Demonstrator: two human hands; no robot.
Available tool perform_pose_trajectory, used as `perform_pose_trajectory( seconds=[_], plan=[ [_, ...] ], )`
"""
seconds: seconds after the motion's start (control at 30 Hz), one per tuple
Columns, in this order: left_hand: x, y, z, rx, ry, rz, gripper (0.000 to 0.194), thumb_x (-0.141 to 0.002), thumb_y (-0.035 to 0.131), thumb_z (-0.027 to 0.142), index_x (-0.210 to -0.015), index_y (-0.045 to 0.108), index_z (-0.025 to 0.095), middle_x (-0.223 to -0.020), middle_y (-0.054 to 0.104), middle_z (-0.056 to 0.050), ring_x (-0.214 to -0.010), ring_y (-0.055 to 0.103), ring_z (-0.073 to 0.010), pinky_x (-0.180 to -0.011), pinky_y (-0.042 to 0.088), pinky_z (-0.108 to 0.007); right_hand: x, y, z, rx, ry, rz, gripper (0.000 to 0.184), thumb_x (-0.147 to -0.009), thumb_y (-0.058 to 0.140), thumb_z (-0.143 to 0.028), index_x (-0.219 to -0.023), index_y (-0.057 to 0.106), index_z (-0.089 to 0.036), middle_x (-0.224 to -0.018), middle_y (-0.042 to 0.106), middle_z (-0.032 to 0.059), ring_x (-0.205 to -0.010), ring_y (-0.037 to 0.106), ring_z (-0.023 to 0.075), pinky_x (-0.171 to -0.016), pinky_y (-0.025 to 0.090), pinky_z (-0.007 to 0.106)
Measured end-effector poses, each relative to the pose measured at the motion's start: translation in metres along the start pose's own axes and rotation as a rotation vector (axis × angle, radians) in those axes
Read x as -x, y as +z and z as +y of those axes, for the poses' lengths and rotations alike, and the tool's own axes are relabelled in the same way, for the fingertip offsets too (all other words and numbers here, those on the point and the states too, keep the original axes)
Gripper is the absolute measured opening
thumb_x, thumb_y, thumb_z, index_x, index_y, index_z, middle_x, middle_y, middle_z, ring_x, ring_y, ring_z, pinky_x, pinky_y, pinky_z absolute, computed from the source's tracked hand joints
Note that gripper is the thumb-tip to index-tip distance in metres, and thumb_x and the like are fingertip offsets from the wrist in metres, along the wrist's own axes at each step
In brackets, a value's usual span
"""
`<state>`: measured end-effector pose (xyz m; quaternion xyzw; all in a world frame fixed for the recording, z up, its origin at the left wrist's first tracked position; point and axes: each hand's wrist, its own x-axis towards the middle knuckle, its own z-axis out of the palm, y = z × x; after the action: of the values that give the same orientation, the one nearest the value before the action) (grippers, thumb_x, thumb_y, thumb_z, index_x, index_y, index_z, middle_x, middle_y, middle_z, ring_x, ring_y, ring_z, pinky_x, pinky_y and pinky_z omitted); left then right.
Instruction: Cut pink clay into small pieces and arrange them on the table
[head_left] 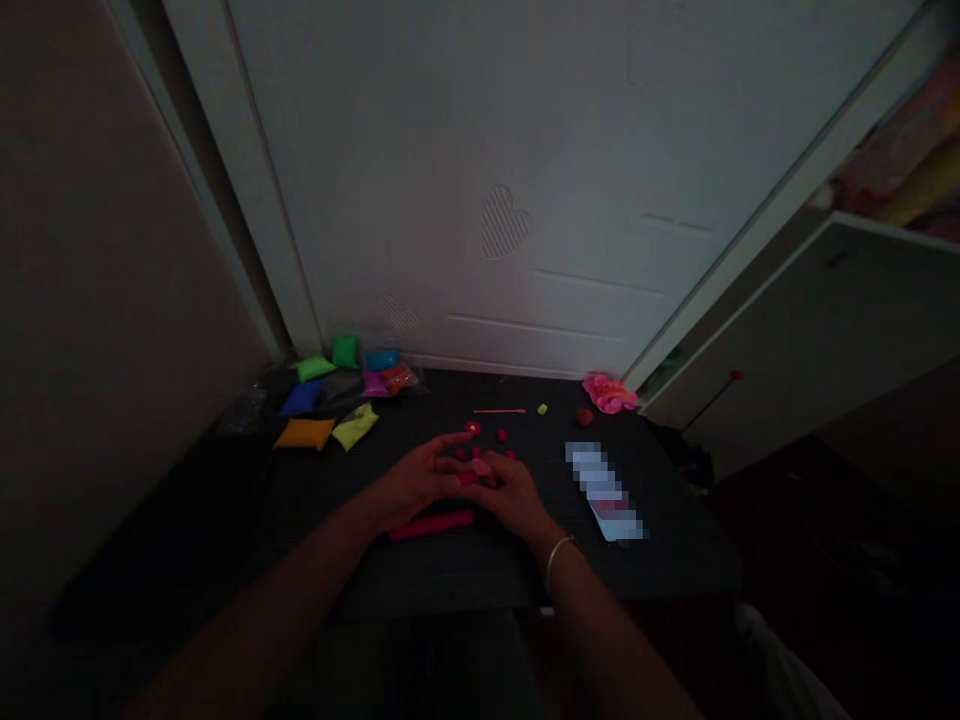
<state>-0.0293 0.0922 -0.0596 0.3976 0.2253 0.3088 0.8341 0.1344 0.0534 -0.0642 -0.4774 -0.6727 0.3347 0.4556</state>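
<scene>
My left hand (pixel 420 485) and my right hand (pixel 514 497) meet over the dark table. Between their fingertips is a small piece of pink clay (pixel 466 480), partly hidden by the fingers. Both hands are closed on it, though the left forefinger reaches out past it. Just below them lies a red-pink clay roll (pixel 431 524). Beyond the fingers are several small red-pink lumps, one of them a loose lump (pixel 502 436). A tiny red flower (pixel 472 428) with a pale centre sits near my left forefinger.
Coloured clay packets, including an orange packet (pixel 304 434) and a yellow packet (pixel 355 427), lie at the left. A thin pink stick (pixel 499 411), a yellow-green bit (pixel 542 409), a brownish lump (pixel 584 416) and a pink flower (pixel 609 393) lie toward the back. A blurred phone-like object (pixel 604 490) is right.
</scene>
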Motion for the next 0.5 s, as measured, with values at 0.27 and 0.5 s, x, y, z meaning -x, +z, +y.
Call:
perform_pose_trajectory(
  seconds=[0.27, 0.5],
  plan=[
    [-0.0007, 0.001, -0.0002, 0.034, -0.008, 0.002, 0.068, -0.06, 0.074, 0.012, -0.12, 0.044, 0.02, -0.087, 0.067, -0.004, -0.075, 0.063, -0.0142, -0.076, 0.044, -0.029, 0.0, 0.001, -0.0029, -0.148, 0.047, 0.011, 0.032, -0.062, 0.07, -0.036, -0.089, 0.063, -0.021, -0.068, 0.053, -0.004, -0.062, 0.046, 0.0104, -0.057, 0.037, 0.021],
    [0.0007, 0.0021, 0.0037, 0.01, -0.023, -0.016, 0.066, -0.064, 0.071, 0.014, -0.123, 0.042, 0.021, -0.091, 0.066, -0.006, -0.08, 0.063, -0.0156, -0.08, 0.044, -0.033, -0.0005, 0.0, 0.0014, -0.07, 0.044, 0.056, 0.018, -0.063, 0.069, -0.033, -0.072, 0.065, -0.017, -0.057, 0.048, -0.0057, -0.054, 0.04, 0.008, -0.051, 0.033, 0.02]
  ],
)
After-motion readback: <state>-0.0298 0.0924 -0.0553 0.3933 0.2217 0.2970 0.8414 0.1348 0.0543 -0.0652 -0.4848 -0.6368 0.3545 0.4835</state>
